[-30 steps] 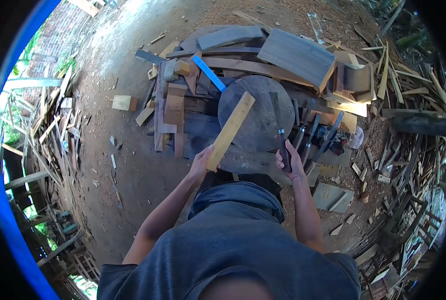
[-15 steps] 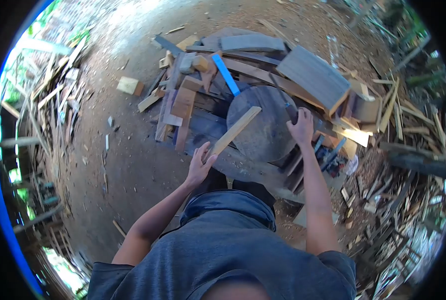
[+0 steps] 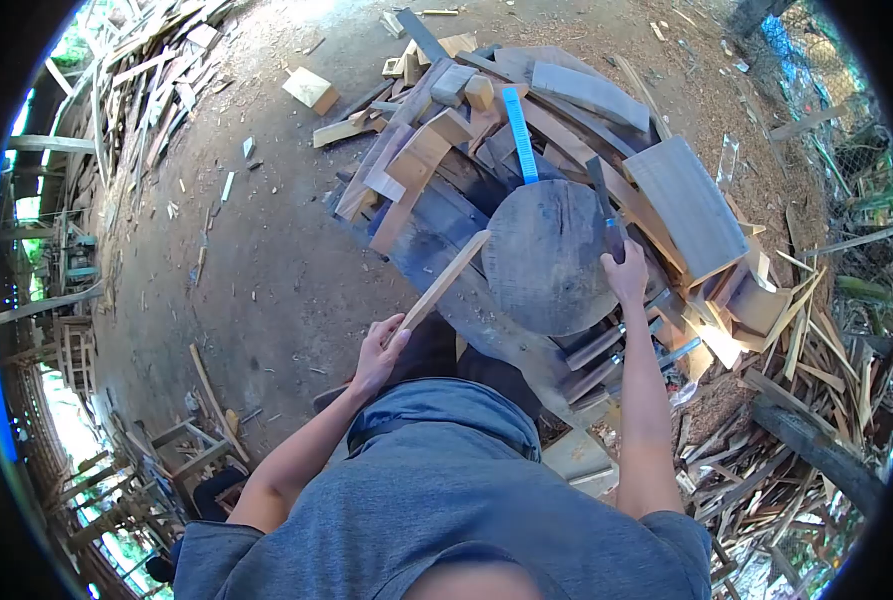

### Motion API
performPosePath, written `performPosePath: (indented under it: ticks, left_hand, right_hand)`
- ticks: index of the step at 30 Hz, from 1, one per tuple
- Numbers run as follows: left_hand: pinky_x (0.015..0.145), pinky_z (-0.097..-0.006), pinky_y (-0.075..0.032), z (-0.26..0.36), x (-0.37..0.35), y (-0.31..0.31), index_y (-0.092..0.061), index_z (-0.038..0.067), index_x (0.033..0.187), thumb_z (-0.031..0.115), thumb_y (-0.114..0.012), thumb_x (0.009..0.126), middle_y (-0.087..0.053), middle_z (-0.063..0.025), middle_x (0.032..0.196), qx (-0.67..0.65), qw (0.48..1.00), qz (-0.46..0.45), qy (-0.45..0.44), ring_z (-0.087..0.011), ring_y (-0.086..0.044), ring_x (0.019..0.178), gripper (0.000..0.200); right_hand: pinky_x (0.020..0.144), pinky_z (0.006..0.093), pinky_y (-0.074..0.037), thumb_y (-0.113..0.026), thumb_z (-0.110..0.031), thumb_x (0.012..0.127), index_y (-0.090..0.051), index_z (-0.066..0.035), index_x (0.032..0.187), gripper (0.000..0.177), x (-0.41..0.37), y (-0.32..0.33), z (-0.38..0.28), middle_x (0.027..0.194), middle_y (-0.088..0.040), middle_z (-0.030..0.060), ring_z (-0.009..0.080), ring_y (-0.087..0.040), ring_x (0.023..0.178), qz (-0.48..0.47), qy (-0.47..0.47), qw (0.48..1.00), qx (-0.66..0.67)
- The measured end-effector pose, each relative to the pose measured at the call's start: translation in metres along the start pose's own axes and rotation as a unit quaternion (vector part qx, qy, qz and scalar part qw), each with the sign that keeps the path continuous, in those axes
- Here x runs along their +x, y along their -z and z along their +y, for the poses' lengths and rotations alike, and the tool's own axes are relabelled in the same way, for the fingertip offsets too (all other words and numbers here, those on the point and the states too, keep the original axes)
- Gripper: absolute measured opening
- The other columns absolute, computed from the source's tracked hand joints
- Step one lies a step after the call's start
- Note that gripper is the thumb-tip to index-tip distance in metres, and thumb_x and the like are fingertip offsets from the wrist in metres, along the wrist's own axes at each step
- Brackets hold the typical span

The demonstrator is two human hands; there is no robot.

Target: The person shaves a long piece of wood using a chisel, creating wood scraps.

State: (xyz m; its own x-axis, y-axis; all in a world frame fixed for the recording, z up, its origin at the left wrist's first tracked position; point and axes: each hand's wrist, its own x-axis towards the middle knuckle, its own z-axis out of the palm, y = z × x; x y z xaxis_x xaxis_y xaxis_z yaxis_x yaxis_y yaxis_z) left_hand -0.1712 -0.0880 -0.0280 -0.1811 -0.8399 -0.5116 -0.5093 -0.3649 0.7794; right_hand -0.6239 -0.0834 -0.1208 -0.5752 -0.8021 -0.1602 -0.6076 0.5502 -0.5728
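My left hand [image 3: 378,357] is closed around the lower end of a pale wooden strip [image 3: 444,283]. The strip slants up to the right, its far tip by the left edge of a round wooden block [image 3: 548,265]. My right hand [image 3: 625,272] grips the handle of a dark flat-bladed tool [image 3: 602,192] at the block's right side. The blade points away from me, and its exact kind is hard to make out. A blue ruler-like strip [image 3: 520,135] with pale markings lies just beyond the block.
Planks and offcuts surround the block, including a wide grey board [image 3: 686,208] at right and a curved plank [image 3: 591,93] behind. A pale wood chunk [image 3: 311,90] lies on the dirt floor. Scrap piles [image 3: 161,85] line the left and right sides.
The view has turned, so the block and planks appear farther right. My left hand now grips the strip more fully and its tip has drawn back to the block's edge. The tool stays in my right hand.
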Motion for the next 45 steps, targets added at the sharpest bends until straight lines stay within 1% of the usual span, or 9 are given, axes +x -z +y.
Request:
performPosePath:
  ticks: [3,7,14,24,29,33,34,37,45]
  left_hand:
    - [0.064,-0.0220,-0.044,0.006,0.002,-0.001,-0.053,0.002,0.129,0.023,-0.058,0.095,-0.051,-0.0051,0.102,-0.031,0.999,-0.009,0.021,-0.0081,-0.050,0.075,0.040]
    - [0.066,-0.0240,-0.047,0.010,0.002,0.003,-0.055,0.002,0.127,0.026,-0.060,0.094,-0.051,-0.0075,0.104,-0.052,0.999,-0.007,0.006,-0.0118,-0.053,0.083,0.041]
    - [0.066,-0.0238,-0.046,0.009,0.000,-0.002,-0.055,0.002,0.126,0.025,-0.060,0.094,-0.051,-0.0070,0.103,-0.102,0.995,0.006,0.010,-0.0112,-0.052,0.083,0.040]
    - [0.079,-0.0262,-0.044,0.013,-0.010,0.013,-0.056,0.001,0.124,0.022,-0.060,0.092,-0.054,-0.0083,0.103,-0.100,0.994,0.038,0.014,-0.0149,-0.054,0.090,0.038]
    - [0.091,-0.0285,-0.040,-0.001,-0.031,0.030,-0.057,0.000,0.123,0.020,-0.061,0.091,-0.055,-0.0096,0.104,-0.108,0.990,0.084,0.035,-0.0189,-0.053,0.101,0.037]
    - [0.093,-0.0288,-0.041,-0.016,-0.045,0.039,-0.058,0.000,0.122,0.020,-0.061,0.091,-0.056,-0.0103,0.108,-0.098,0.984,0.133,0.068,-0.0197,-0.054,0.104,0.037]
    - [0.094,-0.0291,-0.041,-0.018,-0.049,0.038,-0.058,0.000,0.121,0.020,-0.062,0.090,-0.057,-0.0107,0.109,-0.103,0.980,0.154,0.076,-0.0200,-0.054,0.105,0.037]
    - [0.095,-0.0300,-0.040,-0.017,-0.049,0.042,-0.059,0.000,0.121,0.020,-0.062,0.090,-0.057,-0.0112,0.112,-0.099,0.977,0.163,0.099,-0.0205,-0.053,0.108,0.037]
    - [0.093,-0.0303,-0.041,0.004,-0.029,0.052,-0.059,0.001,0.120,0.020,-0.064,0.089,-0.057,-0.0116,0.109,-0.068,0.986,0.146,0.034,-0.0211,-0.055,0.105,0.037]
  right_hand:
    - [0.092,0.0450,-0.045,-0.061,-0.029,0.072,-0.056,0.001,0.106,0.046,-0.007,-0.005,-0.001,0.122,-0.053,0.0186,0.0376,-0.054,0.109,-0.011,-0.010,1.000,-0.012]
    - [0.091,0.0478,-0.041,-0.063,-0.014,0.075,-0.048,0.004,0.099,0.033,-0.044,-0.008,-0.042,0.108,-0.051,0.0234,0.0431,-0.048,0.105,0.206,0.158,0.964,-0.050]
    - [0.088,0.0479,-0.039,-0.067,-0.017,0.081,-0.049,0.002,0.106,0.036,-0.124,-0.039,-0.063,0.098,-0.046,0.0209,0.0398,-0.047,0.099,0.079,0.079,0.994,0.011]
    - [0.097,0.0465,-0.036,-0.072,-0.037,0.079,-0.038,-0.002,0.137,0.076,0.049,-0.084,-0.172,0.123,-0.049,0.0167,0.0368,-0.047,0.114,0.139,0.240,0.957,-0.085]
    - [0.092,0.0458,-0.045,-0.081,-0.049,0.064,-0.022,0.001,0.144,0.111,0.094,-0.126,-0.206,0.127,-0.048,0.0166,0.0341,-0.050,0.116,-0.001,0.027,0.982,-0.187]
    - [0.089,0.0426,-0.047,-0.077,-0.041,0.068,-0.040,-0.004,0.129,0.080,0.092,-0.140,-0.206,0.111,-0.059,0.0133,0.0311,-0.062,0.100,0.014,0.011,0.975,-0.222]
    - [0.084,0.0454,-0.050,-0.073,-0.035,0.071,-0.052,-0.008,0.110,0.052,0.093,-0.140,-0.205,0.099,-0.065,0.0122,0.0317,-0.066,0.091,0.010,0.028,0.978,-0.206]
    - [0.078,0.0482,-0.052,-0.071,-0.035,0.073,-0.057,-0.009,0.097,0.037,0.093,-0.132,-0.207,0.095,-0.067,0.0130,0.0332,-0.066,0.090,-0.051,0.053,0.974,-0.215]
    - [0.072,0.0442,-0.051,-0.072,-0.033,0.076,-0.062,-0.006,0.094,0.034,0.097,-0.108,-0.202,0.081,-0.068,0.0144,0.0327,-0.067,0.078,-0.102,0.150,0.980,-0.076]
